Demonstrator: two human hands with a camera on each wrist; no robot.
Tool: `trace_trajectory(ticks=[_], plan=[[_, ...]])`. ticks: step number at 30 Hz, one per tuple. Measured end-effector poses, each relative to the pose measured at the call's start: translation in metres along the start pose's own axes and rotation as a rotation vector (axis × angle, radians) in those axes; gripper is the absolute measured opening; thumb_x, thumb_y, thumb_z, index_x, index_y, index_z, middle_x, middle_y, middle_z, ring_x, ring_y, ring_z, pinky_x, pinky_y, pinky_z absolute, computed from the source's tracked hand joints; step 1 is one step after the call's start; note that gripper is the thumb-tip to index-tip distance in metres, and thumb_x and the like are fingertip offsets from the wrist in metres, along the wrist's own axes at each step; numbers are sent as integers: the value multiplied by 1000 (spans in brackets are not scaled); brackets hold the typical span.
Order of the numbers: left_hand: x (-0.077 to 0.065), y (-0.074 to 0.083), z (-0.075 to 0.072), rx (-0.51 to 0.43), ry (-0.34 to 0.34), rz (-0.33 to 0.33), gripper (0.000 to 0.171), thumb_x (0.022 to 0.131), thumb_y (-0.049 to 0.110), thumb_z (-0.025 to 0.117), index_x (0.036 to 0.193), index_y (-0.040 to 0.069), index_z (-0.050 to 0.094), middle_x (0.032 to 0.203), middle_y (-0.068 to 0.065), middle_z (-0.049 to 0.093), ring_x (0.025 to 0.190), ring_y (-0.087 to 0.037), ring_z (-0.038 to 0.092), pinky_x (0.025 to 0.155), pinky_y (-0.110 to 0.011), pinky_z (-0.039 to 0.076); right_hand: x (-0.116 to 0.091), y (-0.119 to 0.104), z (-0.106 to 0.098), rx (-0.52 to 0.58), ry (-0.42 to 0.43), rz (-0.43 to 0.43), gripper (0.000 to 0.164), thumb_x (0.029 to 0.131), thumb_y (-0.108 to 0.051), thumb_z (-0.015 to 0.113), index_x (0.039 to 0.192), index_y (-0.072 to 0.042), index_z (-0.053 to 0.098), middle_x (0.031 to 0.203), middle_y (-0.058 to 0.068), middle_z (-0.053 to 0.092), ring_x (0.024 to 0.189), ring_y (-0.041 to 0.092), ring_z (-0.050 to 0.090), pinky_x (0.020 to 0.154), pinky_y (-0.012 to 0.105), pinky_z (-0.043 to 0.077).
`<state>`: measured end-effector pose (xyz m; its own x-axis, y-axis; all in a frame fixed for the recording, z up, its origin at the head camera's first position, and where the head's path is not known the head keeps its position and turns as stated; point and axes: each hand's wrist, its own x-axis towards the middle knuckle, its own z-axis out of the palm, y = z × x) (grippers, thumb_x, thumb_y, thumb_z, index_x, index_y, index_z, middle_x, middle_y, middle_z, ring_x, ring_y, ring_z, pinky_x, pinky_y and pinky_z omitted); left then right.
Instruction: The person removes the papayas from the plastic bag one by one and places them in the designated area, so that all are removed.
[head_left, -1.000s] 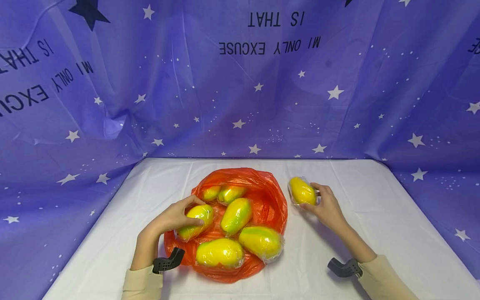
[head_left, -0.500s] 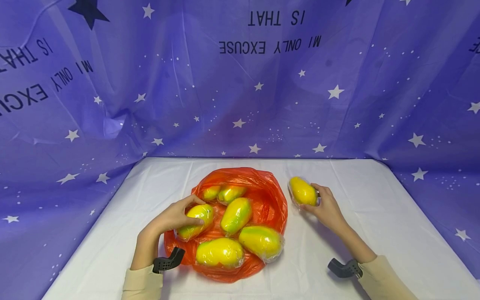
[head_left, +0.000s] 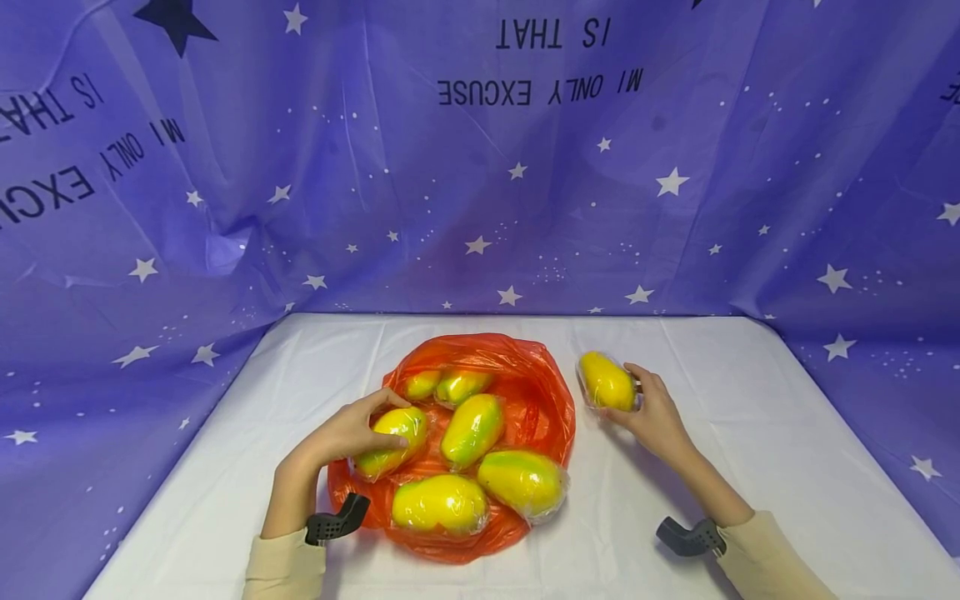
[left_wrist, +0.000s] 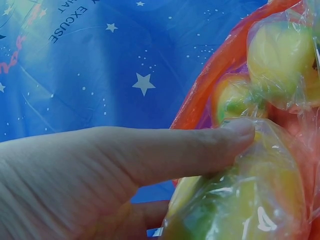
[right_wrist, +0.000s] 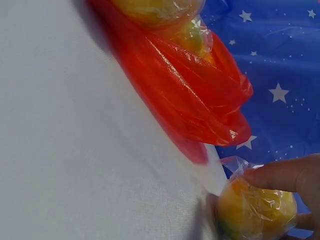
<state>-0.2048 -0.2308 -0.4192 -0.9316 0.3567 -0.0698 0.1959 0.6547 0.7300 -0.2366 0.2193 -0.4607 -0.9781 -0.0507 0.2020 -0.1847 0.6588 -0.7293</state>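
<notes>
In the head view, a red plastic bag (head_left: 551, 400) lies spread on the table with several oblong yellow-green fruits shaped like papayas, each in clear wrap. My left hand (head_left: 347, 432) holds the leftmost wrapped fruit (head_left: 405, 427) between thumb and fingers; the left wrist view shows the thumb across its wrap (left_wrist: 235, 210). To the right of the bag, my right hand (head_left: 654, 417) grips another wrapped fruit (head_left: 606, 381), yellower than the rest. In the right wrist view the fingers curve round this fruit (right_wrist: 255, 212), close over the table.
Two wrapped fruits, a front one (head_left: 438, 504) and a right one (head_left: 525, 483), lie at the bag's near side. A white cloth covers the table (head_left: 750, 433). Behind it hangs a purple curtain (head_left: 480, 208) with stars and lettering.
</notes>
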Motion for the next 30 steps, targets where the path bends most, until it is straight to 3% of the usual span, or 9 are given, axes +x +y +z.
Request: trace_trajectory(ticks=[12,21,30], plan=[[1,0,0,-15,-4,1,44,78,31,81,114,16,60,114,-2,63,103,-24,57,89,-46,46,-3,-3,-3,-9,63,-46,81,74,-13,83,138,7,39,130,32,40,117,44,40,91,57,41],[0,1,0,-7,-6,10,44,78,30,81,114,15,60,116,-4,62,104,-26,56,90,-49,45,-9,-13,-9,-29,122,-92,72,74,-10,82,135,3,46,132,30,42,120,47,35,96,63,30],[1,0,0,-12,-9,-6,44,78,31,81,114,17,60,115,-2,63,103,-23,57,89,-46,46,-19,-37,-15,5,116,-103,67,74,-10,82,132,1,49,128,24,50,113,39,44,88,54,37]])
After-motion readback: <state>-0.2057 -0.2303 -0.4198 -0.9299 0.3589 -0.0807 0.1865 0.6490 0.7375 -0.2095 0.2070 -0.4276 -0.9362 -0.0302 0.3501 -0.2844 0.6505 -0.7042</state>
